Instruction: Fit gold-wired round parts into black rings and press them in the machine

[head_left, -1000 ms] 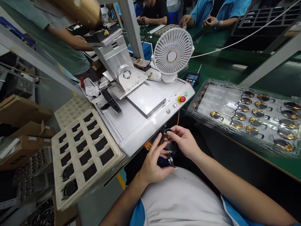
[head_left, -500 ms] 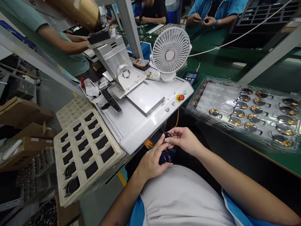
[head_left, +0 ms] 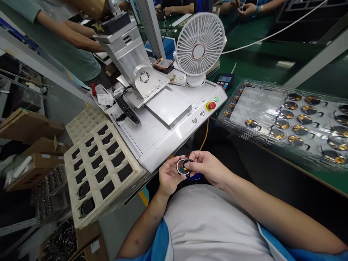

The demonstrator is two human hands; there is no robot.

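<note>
In front of my belly, my left hand point(head_left: 168, 177) is closed around a shiny silver ring point(head_left: 178, 168), like a watch case, tilted with its opening toward me. My right hand point(head_left: 208, 167) pinches a small dark round part point(head_left: 186, 163) with a bit of gold on it, at the ring's right side. The fingers partly cover both parts, and I cannot tell whether the round part sits inside the ring. Just beyond my hands is the front edge of a white machine base point(head_left: 163, 152).
At left a beige tray point(head_left: 99, 197) holds two round black watch-like pieces among its cut-outs. A clear plastic tray point(head_left: 241, 105) of dark discs with gold backs lies at right. A white fan point(head_left: 198, 52) and a metal machine head point(head_left: 127, 54) stand ahead. Co-workers' arms point(head_left: 66, 32) show beyond.
My left hand has turned and drawn back, and the silver ring now shows between my hands. My right hand has shifted slightly down. The view has tilted a little.
</note>
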